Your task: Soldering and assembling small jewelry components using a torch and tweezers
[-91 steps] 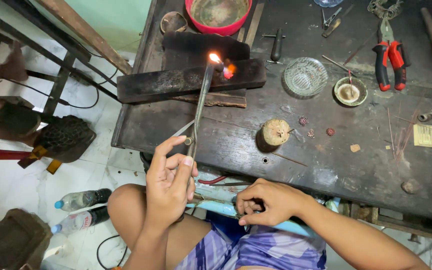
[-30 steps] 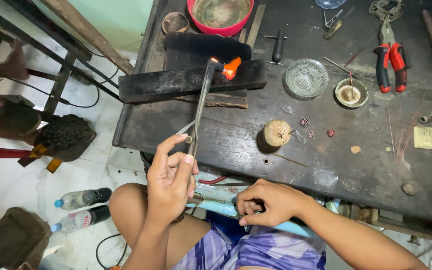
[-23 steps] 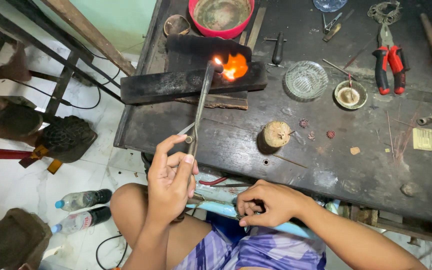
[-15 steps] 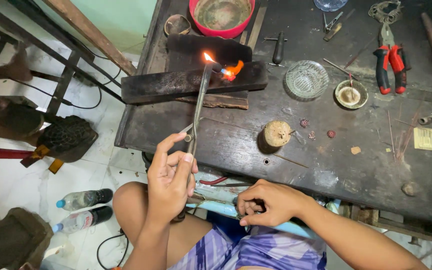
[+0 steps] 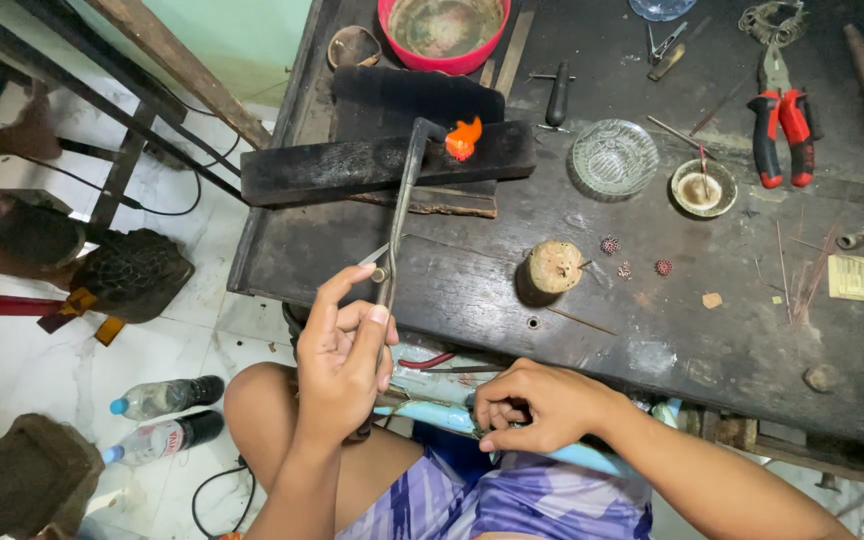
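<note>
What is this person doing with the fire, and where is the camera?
The camera sits on the person's head and looks down, so you see their own two hands. The left hand holds a thin metal torch. Its tip makes an orange flame on a blackened block. The right hand rests low by the lap, curled around something I cannot make out. On the dark workbench lie red-handled pliers, a glass dish, a red bowl and a small round wooden stub. Two plastic bottles lie on the floor.
</note>
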